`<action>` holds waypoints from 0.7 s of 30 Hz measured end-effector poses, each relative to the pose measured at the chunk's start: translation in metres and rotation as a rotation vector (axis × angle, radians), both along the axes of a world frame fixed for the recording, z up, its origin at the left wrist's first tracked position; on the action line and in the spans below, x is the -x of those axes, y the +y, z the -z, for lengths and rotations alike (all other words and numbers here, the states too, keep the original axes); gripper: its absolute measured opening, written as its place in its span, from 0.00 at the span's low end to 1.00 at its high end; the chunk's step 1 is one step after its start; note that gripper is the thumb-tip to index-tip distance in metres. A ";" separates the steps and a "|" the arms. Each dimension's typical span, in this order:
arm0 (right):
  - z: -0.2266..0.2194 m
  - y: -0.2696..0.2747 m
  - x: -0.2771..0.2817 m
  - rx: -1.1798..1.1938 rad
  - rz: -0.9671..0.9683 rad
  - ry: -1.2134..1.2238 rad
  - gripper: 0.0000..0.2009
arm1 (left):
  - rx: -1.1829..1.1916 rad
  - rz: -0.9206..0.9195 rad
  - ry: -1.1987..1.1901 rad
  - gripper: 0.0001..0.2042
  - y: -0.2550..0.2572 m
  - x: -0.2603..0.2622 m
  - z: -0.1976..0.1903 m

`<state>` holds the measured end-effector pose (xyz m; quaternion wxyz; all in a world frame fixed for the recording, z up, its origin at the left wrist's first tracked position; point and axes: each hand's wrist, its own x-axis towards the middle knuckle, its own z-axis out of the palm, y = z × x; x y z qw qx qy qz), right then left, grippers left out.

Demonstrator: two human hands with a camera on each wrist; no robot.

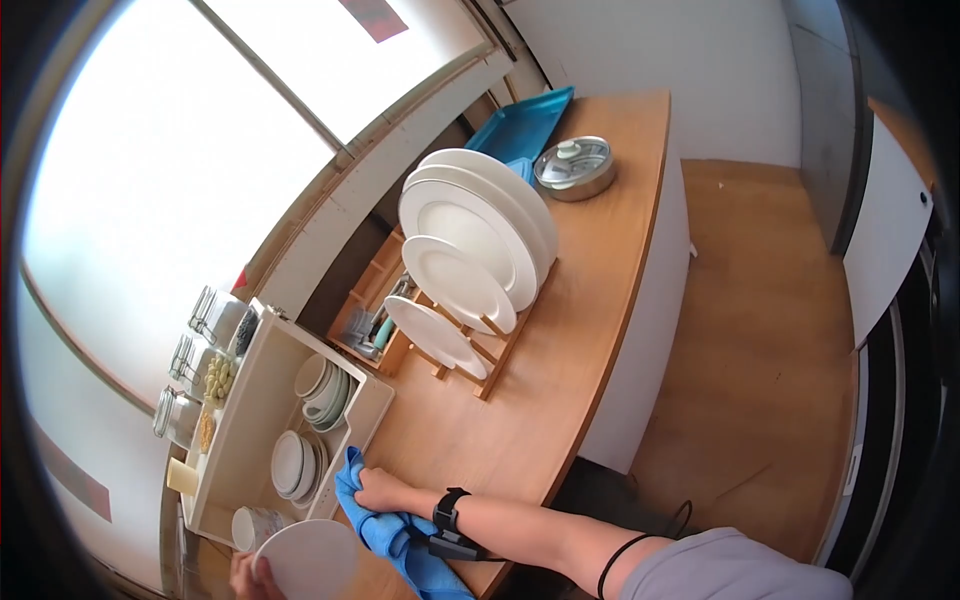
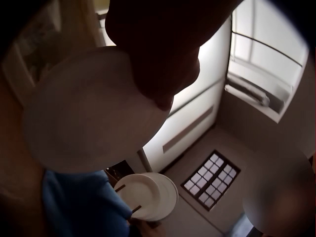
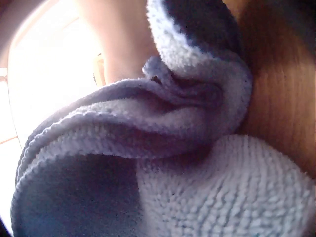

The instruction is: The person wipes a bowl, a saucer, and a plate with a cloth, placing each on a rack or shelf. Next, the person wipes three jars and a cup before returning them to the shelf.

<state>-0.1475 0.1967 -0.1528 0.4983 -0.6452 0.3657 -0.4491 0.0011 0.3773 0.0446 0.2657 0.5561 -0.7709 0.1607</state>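
Note:
My left hand point(image 1: 250, 578) grips a small white plate point(image 1: 312, 562) by its edge at the bottom of the head view, with the thumb over the near face. In the left wrist view that plate point(image 2: 89, 118) appears dark, and the hand point(image 2: 165, 54) pinches its rim. My right hand point(image 1: 384, 490) holds a bunched blue cloth point(image 1: 415, 560) just right of the plate, over the wooden counter. Up close in the right wrist view, the cloth point(image 3: 227, 187) is folded and fluffy, its lower part hanging down.
A wooden rack point(image 1: 487, 390) holds several upright white plates point(image 1: 460, 235). Left of it stands a cream shelf unit point(image 1: 373, 415) with stacked dishes point(image 1: 290, 465) and glass jars point(image 1: 180, 415). A utensil box point(image 1: 345, 345), a lidded pot point(image 1: 575, 180) and a blue tray point(image 1: 525, 122) lie farther back on the counter point(image 1: 590, 300).

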 end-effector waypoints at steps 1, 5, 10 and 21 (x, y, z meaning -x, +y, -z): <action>-0.001 0.001 0.001 0.014 -0.019 0.006 0.21 | -0.004 0.075 -0.124 0.12 -0.002 0.015 -0.025; -0.008 0.009 0.009 0.019 -0.026 0.012 0.19 | 0.138 0.371 -0.645 0.10 -0.037 0.056 -0.101; -0.006 0.014 0.009 0.041 -0.003 -0.008 0.15 | 0.424 0.701 -1.109 0.08 -0.074 0.190 -0.150; -0.009 0.020 0.014 0.066 -0.061 -0.009 0.15 | 0.627 1.106 -1.292 0.12 -0.171 0.344 -0.127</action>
